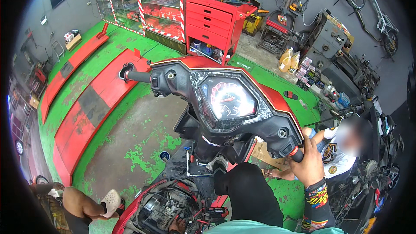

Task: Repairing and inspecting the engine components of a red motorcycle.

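A red and black scooter stands in front of me, its handlebar cover (264, 119) tilted down to the right. Its dashboard (230, 97) is lit, with a bright glare over the dial. My right hand (310, 164) is closed around the right handlebar grip (297, 154); a patterned sleeve covers that forearm. The left handlebar grip (138, 76) has no hand on it. Low in the picture, my left hand (177, 224) reaches into the open engine bay (162, 210), among wires and dirty parts. Its fingers are mostly hidden. A small black box (215, 211) with red wires lies beside it.
A ratchet wrench (188, 162) and a blue can (164, 156) are by the scooter's footboard. One person (340, 151) sits close on the right; another's leg (82, 201) shows lower left. Red ramps (93, 104) lie left; a red tool cabinet (210, 26) stands ahead.
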`<state>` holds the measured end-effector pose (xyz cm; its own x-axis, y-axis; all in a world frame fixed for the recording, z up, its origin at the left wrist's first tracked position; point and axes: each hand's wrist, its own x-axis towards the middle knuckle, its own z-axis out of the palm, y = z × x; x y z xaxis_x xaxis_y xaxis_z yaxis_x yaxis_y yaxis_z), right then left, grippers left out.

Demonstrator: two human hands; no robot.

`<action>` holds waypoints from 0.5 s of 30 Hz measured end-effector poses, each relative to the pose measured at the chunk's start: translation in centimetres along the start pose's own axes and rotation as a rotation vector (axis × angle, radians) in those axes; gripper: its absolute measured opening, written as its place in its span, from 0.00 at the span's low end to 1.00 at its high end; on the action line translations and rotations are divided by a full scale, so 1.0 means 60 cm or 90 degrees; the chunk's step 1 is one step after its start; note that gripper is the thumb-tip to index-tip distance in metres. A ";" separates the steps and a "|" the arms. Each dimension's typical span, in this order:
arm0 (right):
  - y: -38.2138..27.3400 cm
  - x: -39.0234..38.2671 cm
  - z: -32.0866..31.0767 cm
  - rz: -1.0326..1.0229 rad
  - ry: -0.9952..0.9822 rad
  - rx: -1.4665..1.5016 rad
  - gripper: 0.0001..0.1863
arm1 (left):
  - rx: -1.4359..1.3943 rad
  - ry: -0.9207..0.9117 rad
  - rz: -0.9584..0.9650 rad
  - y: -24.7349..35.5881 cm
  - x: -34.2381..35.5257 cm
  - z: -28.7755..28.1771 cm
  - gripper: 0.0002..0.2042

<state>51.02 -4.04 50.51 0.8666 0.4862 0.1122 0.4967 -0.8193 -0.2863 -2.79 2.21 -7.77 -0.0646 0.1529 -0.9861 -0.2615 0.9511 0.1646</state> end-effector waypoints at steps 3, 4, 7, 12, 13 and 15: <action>0.001 0.001 0.002 -0.035 0.033 -0.039 0.40 | 0.003 0.012 0.001 -0.002 0.001 0.004 0.16; 0.002 0.002 0.003 -0.049 0.027 -0.040 0.40 | 0.002 0.019 0.003 -0.005 0.000 0.003 0.15; -0.002 0.000 0.005 -0.063 0.029 -0.046 0.40 | 0.002 0.034 0.016 -0.011 0.000 0.005 0.14; -0.008 -0.004 0.010 -0.053 0.055 -0.078 0.38 | 0.012 0.064 0.056 0.007 -0.011 0.003 0.12; -0.011 -0.006 0.011 -0.053 0.059 -0.085 0.38 | 0.008 0.071 0.068 0.015 -0.011 0.008 0.11; -0.011 -0.009 0.014 -0.055 0.064 -0.096 0.38 | 0.013 0.090 0.087 0.020 -0.019 0.013 0.11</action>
<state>50.17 -3.47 49.82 0.8170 0.5304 0.2264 0.5645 -0.8157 -0.1260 -2.30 3.39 -6.46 -0.2334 0.2436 -0.9414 -0.2222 0.9291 0.2955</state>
